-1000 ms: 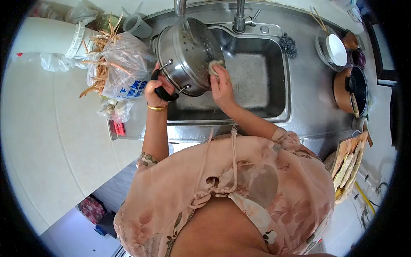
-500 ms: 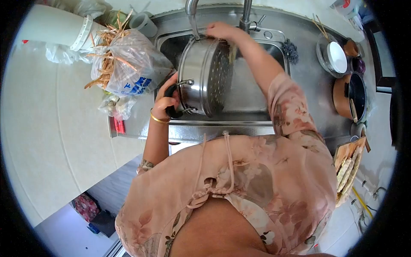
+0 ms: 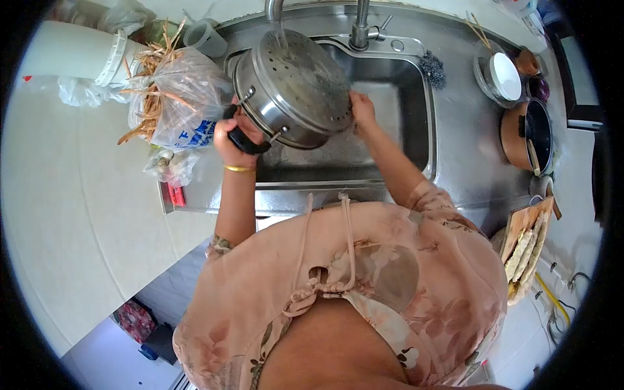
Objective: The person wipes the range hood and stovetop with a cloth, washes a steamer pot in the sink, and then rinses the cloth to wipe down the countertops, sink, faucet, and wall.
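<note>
Steel steamer pot (image 3: 296,88), upturned, gripped by both hands over sink (image 3: 416,140).

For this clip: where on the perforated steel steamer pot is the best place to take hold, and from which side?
Probably the black side handles. The steamer pot is tilted over the sink, its holed base up under the tap. The left hand already wraps the near-left handle; the right hand steadies the opposite rim. Come from the sides; the wet round wall offers no purchase.

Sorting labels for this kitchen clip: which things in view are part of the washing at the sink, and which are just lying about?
In use:
steamer pot
left hand on its black handle
right hand at its rim
tap
sink

Lying about:
plastic bag
steel scourer
white bowl
brown pan
cutting board
</note>
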Demonstrator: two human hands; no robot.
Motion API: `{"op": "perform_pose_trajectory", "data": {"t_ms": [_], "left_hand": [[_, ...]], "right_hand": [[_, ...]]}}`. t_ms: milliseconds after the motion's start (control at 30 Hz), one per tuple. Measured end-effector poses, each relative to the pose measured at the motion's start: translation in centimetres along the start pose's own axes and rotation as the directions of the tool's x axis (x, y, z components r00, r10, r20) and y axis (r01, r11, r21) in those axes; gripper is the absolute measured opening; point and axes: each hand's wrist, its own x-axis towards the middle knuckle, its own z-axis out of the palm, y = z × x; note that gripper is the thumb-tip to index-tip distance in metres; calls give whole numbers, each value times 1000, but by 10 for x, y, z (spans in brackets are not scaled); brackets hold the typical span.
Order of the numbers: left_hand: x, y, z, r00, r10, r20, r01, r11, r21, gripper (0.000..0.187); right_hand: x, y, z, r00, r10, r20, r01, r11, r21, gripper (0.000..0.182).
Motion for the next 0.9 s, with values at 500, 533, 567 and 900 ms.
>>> {"op": "perform_pose_trajectory", "data": {"t_ms": [500, 533, 567, 900], "left_hand": [[15, -98, 44, 993, -83, -84, 99, 207, 973, 79], [10, -106, 43, 997, -68, -24, 33, 135, 990, 81], [5, -115, 38, 998, -57, 34, -31, 60, 998, 84], [-20, -147, -1, 963, -266, 30, -73, -153, 986, 85]], "right_hand": [[-49, -101, -6, 903, -92, 419, 197, 957, -214, 82], [-53, -107, -7, 914, -66, 401, 182, 948, -260, 85], [-61, -113, -4, 924, -40, 381, 166, 938, -304, 89], [-70, -66, -7, 991, -25, 133, 94, 836, -541, 114]]}}
